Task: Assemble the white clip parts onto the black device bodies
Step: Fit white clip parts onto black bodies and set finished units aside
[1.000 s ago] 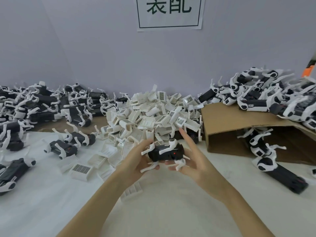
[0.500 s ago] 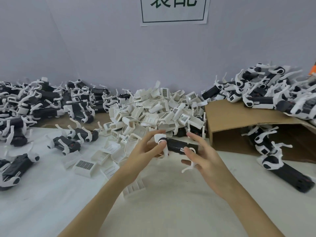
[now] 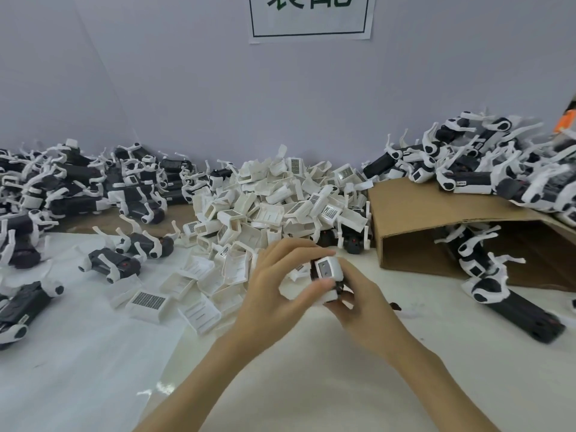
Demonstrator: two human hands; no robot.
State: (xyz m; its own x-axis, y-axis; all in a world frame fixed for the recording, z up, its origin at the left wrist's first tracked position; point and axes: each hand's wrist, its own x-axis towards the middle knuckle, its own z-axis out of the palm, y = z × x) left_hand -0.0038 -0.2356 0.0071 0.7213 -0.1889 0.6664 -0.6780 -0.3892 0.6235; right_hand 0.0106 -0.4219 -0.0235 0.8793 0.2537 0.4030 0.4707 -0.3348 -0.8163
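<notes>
Both my hands hold one black device body above the white table, turned end-on so its white end face points at me. My left hand curls over it from the left, thumb under the white part. My right hand grips it from the right and below. Most of the black body is hidden between my fingers. A big heap of loose white clip parts lies just behind my hands.
Piles of black bodies with white arms lie at far left and on a brown cardboard box at right. More black bodies lie by the box opening. Loose clips are scattered left of my hands. A wall stands behind.
The device has been turned from lying sideways to end-on toward me. Both hands have closed in around it, and the view has tilted down a little.
</notes>
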